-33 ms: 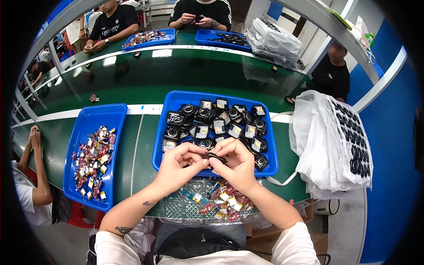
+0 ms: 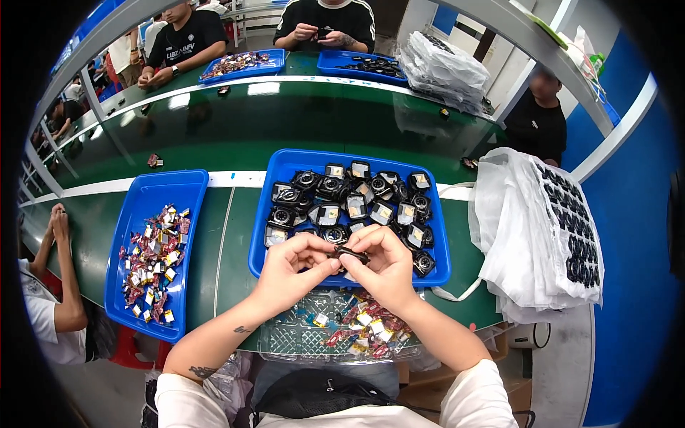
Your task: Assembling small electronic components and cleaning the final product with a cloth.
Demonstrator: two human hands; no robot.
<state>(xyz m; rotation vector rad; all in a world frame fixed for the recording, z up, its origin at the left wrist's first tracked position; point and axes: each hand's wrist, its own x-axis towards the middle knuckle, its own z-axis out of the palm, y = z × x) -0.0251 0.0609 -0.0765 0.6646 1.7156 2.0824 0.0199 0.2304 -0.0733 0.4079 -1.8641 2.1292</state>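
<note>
Both hands meet over the near edge of a blue tray (image 2: 442,242) and pinch a small black watch case (image 2: 351,255) between thumbs and fingers. My left hand (image 2: 298,262) grips it from the left, and my right hand (image 2: 379,262) from the right. Fingers cover much of the case, so its inner side is hidden. Several black watch cases (image 2: 332,187) fill the tray, some with a pale square face up, others showing a round sensor side. Below my wrists, a clear plastic tray (image 2: 285,334) carries a heap of small battery parts (image 2: 374,324) with silver, yellow and red pieces.
At left is another blue tray (image 2: 119,285) of battery parts. White sheets (image 2: 499,235) with rows of black pieces are stacked at right. Beyond runs a green conveyor belt (image 2: 285,128) with scattered parts. Co-workers sit across it, and another person's hands (image 2: 58,221) rest at far left.
</note>
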